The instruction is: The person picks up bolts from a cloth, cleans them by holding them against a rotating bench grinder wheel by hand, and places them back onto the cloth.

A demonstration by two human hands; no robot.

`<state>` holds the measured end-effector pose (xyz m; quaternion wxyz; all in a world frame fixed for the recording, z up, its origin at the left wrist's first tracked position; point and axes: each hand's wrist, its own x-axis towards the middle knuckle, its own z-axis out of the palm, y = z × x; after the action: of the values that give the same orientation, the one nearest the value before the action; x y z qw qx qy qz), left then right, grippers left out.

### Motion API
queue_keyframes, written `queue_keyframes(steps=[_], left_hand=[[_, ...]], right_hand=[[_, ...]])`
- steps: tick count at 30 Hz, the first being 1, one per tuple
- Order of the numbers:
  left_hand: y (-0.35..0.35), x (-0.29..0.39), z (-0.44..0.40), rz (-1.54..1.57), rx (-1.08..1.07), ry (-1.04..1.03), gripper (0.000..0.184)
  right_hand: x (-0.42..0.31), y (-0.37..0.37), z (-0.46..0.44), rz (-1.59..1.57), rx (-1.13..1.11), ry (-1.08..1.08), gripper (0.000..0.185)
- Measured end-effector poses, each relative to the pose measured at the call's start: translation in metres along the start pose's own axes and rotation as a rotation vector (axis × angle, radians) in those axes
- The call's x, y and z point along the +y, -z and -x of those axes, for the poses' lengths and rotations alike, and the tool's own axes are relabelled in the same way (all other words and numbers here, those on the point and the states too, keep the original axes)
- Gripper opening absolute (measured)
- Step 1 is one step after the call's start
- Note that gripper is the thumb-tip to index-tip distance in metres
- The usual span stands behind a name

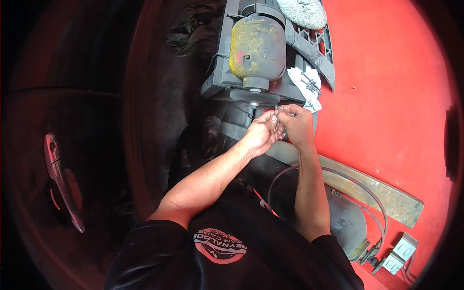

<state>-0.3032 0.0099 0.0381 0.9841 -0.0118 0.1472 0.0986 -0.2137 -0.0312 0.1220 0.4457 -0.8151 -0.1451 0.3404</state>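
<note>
My left hand [262,132] and my right hand [296,125] meet just below the right edge of a grey disc wheel [254,96]. Their fingers are pinched together around a small metal piece [276,112], whose tip touches or nearly touches the wheel's edge. Most of the piece is hidden by the fingers. The wheel sits on the shaft of a worn yellow and grey motor [258,48]. To the right of the wheel, a white cloth [300,88] lies with several small dark metal parts on it.
A fluffy white pad [303,12] rests at the top. Below my hands are a wooden plank [372,191], a looping hose [361,185] and a grey tank [345,222]. Power outlets [404,247] are at the lower right. A dark car door with a handle [63,181] stands at the left.
</note>
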Motion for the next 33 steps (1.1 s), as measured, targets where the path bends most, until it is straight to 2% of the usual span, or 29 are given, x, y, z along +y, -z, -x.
queue_keyframes(steps=[6, 9, 10, 11, 12, 15, 16, 17, 19, 21, 22, 24, 27, 33], left_hand=[[-0.001, -0.001, -0.001, 0.08, 0.006, 0.035, 0.016], [-0.002, 0.004, 0.004, 0.086, -0.064, 0.041, 0.019], [0.001, 0.008, 0.006, 0.081, -0.171, 0.077, 0.018], [0.002, 0.012, 0.007, 0.073, -0.278, 0.109, 0.018], [0.003, 0.013, 0.009, 0.07, -0.274, 0.105, 0.018], [0.0, 0.015, 0.015, 0.082, -0.229, 0.152, 0.016], [-0.001, 0.013, 0.018, -0.006, -0.154, 0.126, 0.015], [-0.002, 0.012, 0.02, -0.093, -0.078, 0.101, 0.015], [0.002, 0.007, 0.017, -0.146, -0.055, 0.03, 0.015], [0.002, 0.003, 0.013, -0.319, 0.029, -0.063, 0.017], [0.001, 0.001, 0.011, -0.316, 0.028, -0.063, 0.017], [-0.003, 0.002, 0.01, -0.332, 0.154, -0.133, 0.021], [-0.011, 0.008, 0.01, -0.479, 0.246, -0.183, 0.023], [-0.024, 0.007, 0.005, -0.429, 0.289, -0.215, 0.026]], right_hand=[[-0.006, 0.001, 0.0, 0.118, 0.025, 0.006, 0.011], [-0.012, 0.002, 0.013, 0.078, 0.038, 0.073, 0.013], [-0.011, 0.005, 0.016, 0.077, 0.04, 0.071, 0.013], [-0.009, 0.009, 0.018, -0.045, -0.051, -0.01, 0.013], [-0.007, 0.012, 0.019, -0.167, -0.146, -0.094, 0.014], [0.0, 0.016, 0.015, -0.152, -0.231, -0.011, 0.019], [0.012, 0.02, 0.008, -0.151, -0.23, -0.011, 0.019], [0.03, 0.024, -0.001, 0.013, -0.14, 0.134, 0.019], [0.025, 0.017, -0.002, 0.174, -0.052, 0.279, 0.02], [0.013, 0.009, 0.007, -0.06, -0.095, 0.029, 0.02], [0.011, 0.007, 0.007, -0.057, -0.095, 0.028, 0.02], [0.009, 0.003, 0.007, -0.216, -0.192, -0.084, 0.02], [0.017, 0.004, 0.003, -0.146, -0.148, -0.072, 0.02], [0.01, -0.002, -0.002, -0.172, -0.095, -0.038, 0.017]])
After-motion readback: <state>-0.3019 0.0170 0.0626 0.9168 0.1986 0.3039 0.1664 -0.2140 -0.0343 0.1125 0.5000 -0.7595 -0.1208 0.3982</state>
